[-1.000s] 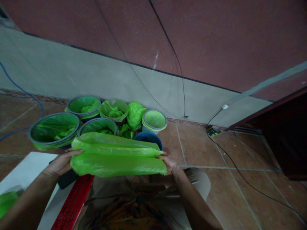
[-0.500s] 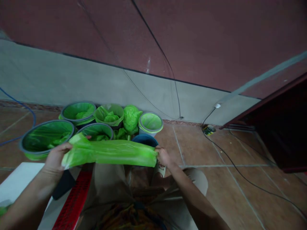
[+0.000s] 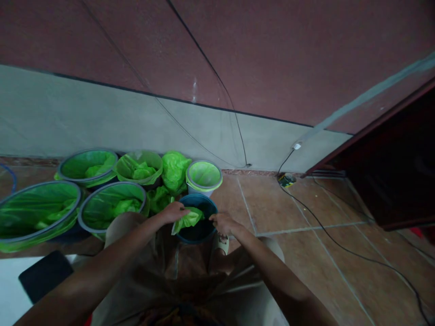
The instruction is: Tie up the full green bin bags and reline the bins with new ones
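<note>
My left hand is closed on a green plastic bag, which hangs bunched over the left side of a blue bin. Part of the bag reaches down into the bin. At the bin's right rim is my right hand, its fingers curled over the edge. The bin stands on the floor in front of my knees, by a light-coloured shoe.
Several lined bins, among them a large grey-rimmed bin and a small white bin, stand along the wall. A stuffed green bag sits between them. A black cable crosses the tiles; a can lies near the wall.
The green bag, stretched flat between both hands before, is now bunched in my left hand and lowered to the blue bin. My right hand has let go of it and reached the bin's rim.
</note>
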Motion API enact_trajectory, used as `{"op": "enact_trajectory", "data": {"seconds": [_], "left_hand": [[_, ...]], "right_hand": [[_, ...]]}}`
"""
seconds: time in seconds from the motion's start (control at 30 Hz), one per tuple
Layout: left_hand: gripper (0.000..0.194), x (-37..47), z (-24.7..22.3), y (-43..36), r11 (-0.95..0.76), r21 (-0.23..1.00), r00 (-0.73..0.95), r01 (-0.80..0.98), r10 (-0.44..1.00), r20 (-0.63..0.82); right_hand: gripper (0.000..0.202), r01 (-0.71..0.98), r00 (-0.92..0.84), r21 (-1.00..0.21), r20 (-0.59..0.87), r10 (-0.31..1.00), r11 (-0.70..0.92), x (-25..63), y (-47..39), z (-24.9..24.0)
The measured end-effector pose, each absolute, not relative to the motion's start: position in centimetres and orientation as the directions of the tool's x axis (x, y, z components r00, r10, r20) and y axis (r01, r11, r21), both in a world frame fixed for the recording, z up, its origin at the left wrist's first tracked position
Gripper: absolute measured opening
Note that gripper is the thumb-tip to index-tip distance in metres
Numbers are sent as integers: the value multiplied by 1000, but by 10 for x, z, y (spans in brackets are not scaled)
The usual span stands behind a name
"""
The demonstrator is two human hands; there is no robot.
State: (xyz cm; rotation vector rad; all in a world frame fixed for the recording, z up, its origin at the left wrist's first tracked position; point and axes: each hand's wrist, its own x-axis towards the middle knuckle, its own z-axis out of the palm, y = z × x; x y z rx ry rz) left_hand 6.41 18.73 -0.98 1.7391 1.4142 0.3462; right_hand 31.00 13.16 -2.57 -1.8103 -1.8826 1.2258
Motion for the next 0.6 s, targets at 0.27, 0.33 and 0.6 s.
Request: {"op": "enact_trajectory", "data": {"seconds": [0.27,0.33,0.6], "left_hand": [[11,110,-64,207,429,831,344,354,766,-543],[10,118,-75,209,498,816,342,293,743,-576],[13,124,-114,213,627,755,303,193,693,-654]], "right_hand": [[17,747,-305,-663,-407,861,-49,312,161,-39],[19,740,-256,-657,-474,843,-145,303,169,-59],[37,657,-76,-651,-559,826,-380,275,189,-117]]}}
